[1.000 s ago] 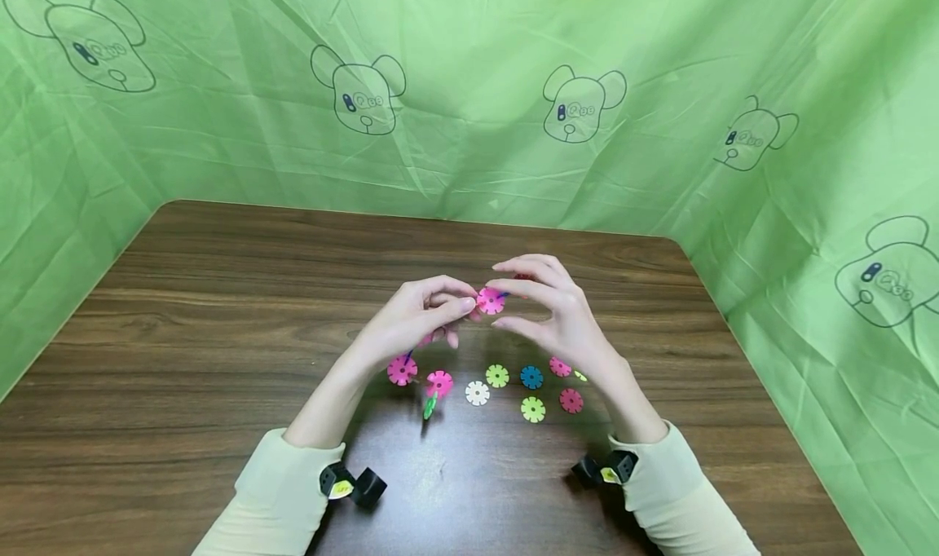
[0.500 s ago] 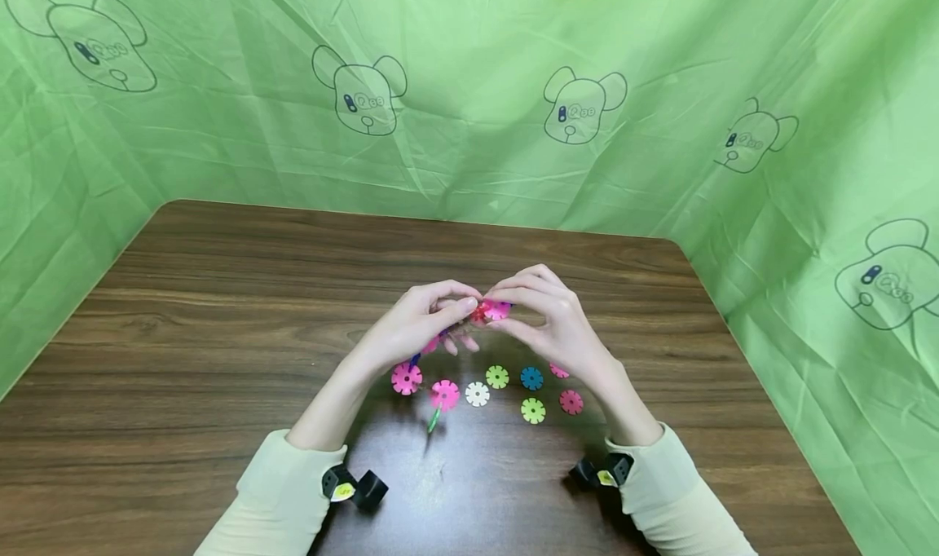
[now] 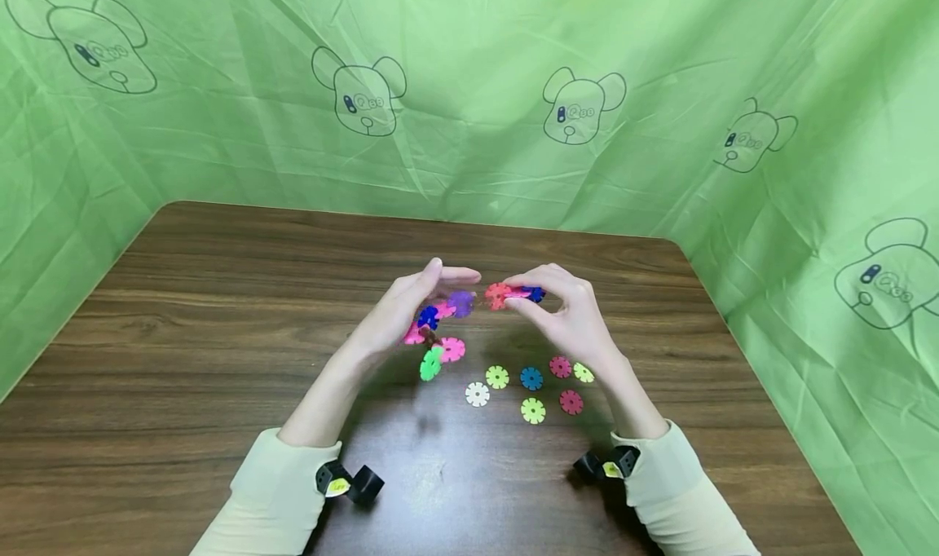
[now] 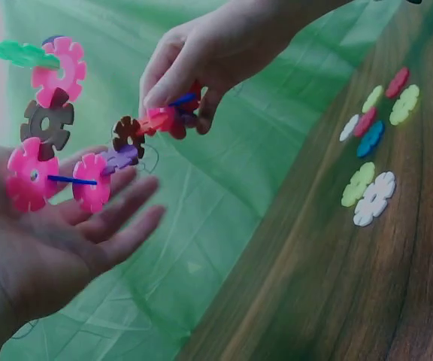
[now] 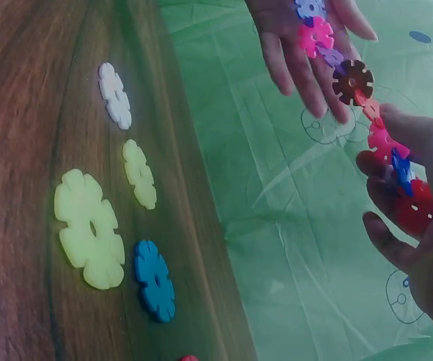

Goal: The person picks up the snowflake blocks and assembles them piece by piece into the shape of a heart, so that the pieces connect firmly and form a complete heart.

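Note:
A chain of notched plastic discs, slotted edge to edge, spans between my hands above the table. My left hand (image 3: 389, 315) is spread, palm up in the left wrist view, with the chain's pink discs (image 4: 92, 183) lying along its palm and fingers. A green disc (image 3: 430, 364) and a brown disc (image 4: 47, 124) belong to the end at the left hand. My right hand (image 3: 568, 315) pinches the other end between thumb and fingers, by a pink disc (image 5: 386, 143) near a red disc (image 3: 497, 296). Another brown disc (image 5: 352, 81) sits mid-chain, between the two hands.
Loose discs lie on the wooden table (image 3: 220, 360) below the hands: a white disc (image 3: 477, 394), a blue disc (image 3: 531, 378), yellow-green discs (image 3: 533, 410) and dark pink discs (image 3: 571, 402). A green cloth (image 3: 469, 173) hangs around the table's back and sides.
The left hand has let go of its pinch and spread beneath the chain. Its hanging end has risen and swung closer to the palm. The right hand has taken a pinch on the chain.

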The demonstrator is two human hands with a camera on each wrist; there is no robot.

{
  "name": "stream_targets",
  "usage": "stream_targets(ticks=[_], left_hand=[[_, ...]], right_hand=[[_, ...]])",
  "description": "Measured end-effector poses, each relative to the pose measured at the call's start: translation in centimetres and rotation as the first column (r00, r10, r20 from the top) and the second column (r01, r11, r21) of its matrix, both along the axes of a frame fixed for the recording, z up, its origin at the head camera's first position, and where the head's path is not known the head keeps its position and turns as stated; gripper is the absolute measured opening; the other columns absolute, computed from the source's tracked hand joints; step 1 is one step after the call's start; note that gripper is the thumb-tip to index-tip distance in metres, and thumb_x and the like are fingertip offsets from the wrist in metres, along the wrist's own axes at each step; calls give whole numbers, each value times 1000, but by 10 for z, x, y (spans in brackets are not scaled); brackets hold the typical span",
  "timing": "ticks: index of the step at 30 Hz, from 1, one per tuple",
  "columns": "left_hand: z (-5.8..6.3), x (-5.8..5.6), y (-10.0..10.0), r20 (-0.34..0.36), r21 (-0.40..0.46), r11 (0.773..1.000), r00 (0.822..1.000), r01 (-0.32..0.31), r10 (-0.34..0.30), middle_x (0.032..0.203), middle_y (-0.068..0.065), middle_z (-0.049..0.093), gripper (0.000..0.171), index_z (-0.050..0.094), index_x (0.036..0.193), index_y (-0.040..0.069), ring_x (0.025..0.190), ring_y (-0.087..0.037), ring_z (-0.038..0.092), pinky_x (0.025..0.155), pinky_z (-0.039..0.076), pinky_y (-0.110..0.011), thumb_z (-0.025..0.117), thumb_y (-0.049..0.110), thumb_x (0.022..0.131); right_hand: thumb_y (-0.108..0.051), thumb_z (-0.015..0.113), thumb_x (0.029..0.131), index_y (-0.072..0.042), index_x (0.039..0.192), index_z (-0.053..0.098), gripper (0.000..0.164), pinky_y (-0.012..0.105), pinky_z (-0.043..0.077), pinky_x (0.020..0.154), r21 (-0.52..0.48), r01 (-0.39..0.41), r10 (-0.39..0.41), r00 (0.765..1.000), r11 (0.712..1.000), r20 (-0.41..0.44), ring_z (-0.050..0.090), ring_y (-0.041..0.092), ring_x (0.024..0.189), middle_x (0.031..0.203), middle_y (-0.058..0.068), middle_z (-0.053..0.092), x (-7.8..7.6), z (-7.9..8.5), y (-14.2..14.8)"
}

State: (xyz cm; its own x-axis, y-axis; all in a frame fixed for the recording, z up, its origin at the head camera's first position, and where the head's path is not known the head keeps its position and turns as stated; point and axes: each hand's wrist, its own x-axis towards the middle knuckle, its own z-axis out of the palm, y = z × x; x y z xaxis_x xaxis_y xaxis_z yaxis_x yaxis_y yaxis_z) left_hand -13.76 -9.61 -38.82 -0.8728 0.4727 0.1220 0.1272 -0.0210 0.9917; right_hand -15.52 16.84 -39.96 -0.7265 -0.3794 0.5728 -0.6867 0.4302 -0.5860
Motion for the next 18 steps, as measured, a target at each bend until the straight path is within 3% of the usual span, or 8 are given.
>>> stream_targets(ticks=[7,11,14,18], left_hand=[[0,0,-2,-66,179,983,997,-35,47,140,-11,67,60,64,136,2,131,-28,61,114,44,-45,21,37,112],[0,1,-1,-105,265,964,994,10,19,143,-12,64,55,60,136,-3,132,-32,60,109,50,-43,23,28,111],[0,2,0,-146,286,957,989,43,-1,151,-13,57,52,57,139,-2,139,-30,53,110,47,-41,24,22,107],[2,5,0,-193,272,961,981,52,2,158,-11,50,46,55,141,4,147,-26,44,112,40,-37,38,14,99]], right_hand=[[-20,79,92,-20,106,80,14,19,51,78,-37,115,-110,985,993,133,66,4,88,98,-2,78,-2,-2,2],[-23,77,94,-18,106,79,13,18,52,74,-76,163,-143,964,984,226,65,6,82,98,2,78,-4,-3,4],[-28,76,95,-19,106,79,14,20,52,70,-97,186,-150,943,978,296,63,8,79,98,3,77,-4,-3,4],[-31,74,96,-18,105,78,17,21,52,69,-95,186,-143,929,978,340,62,10,77,97,4,75,-4,-1,3]])
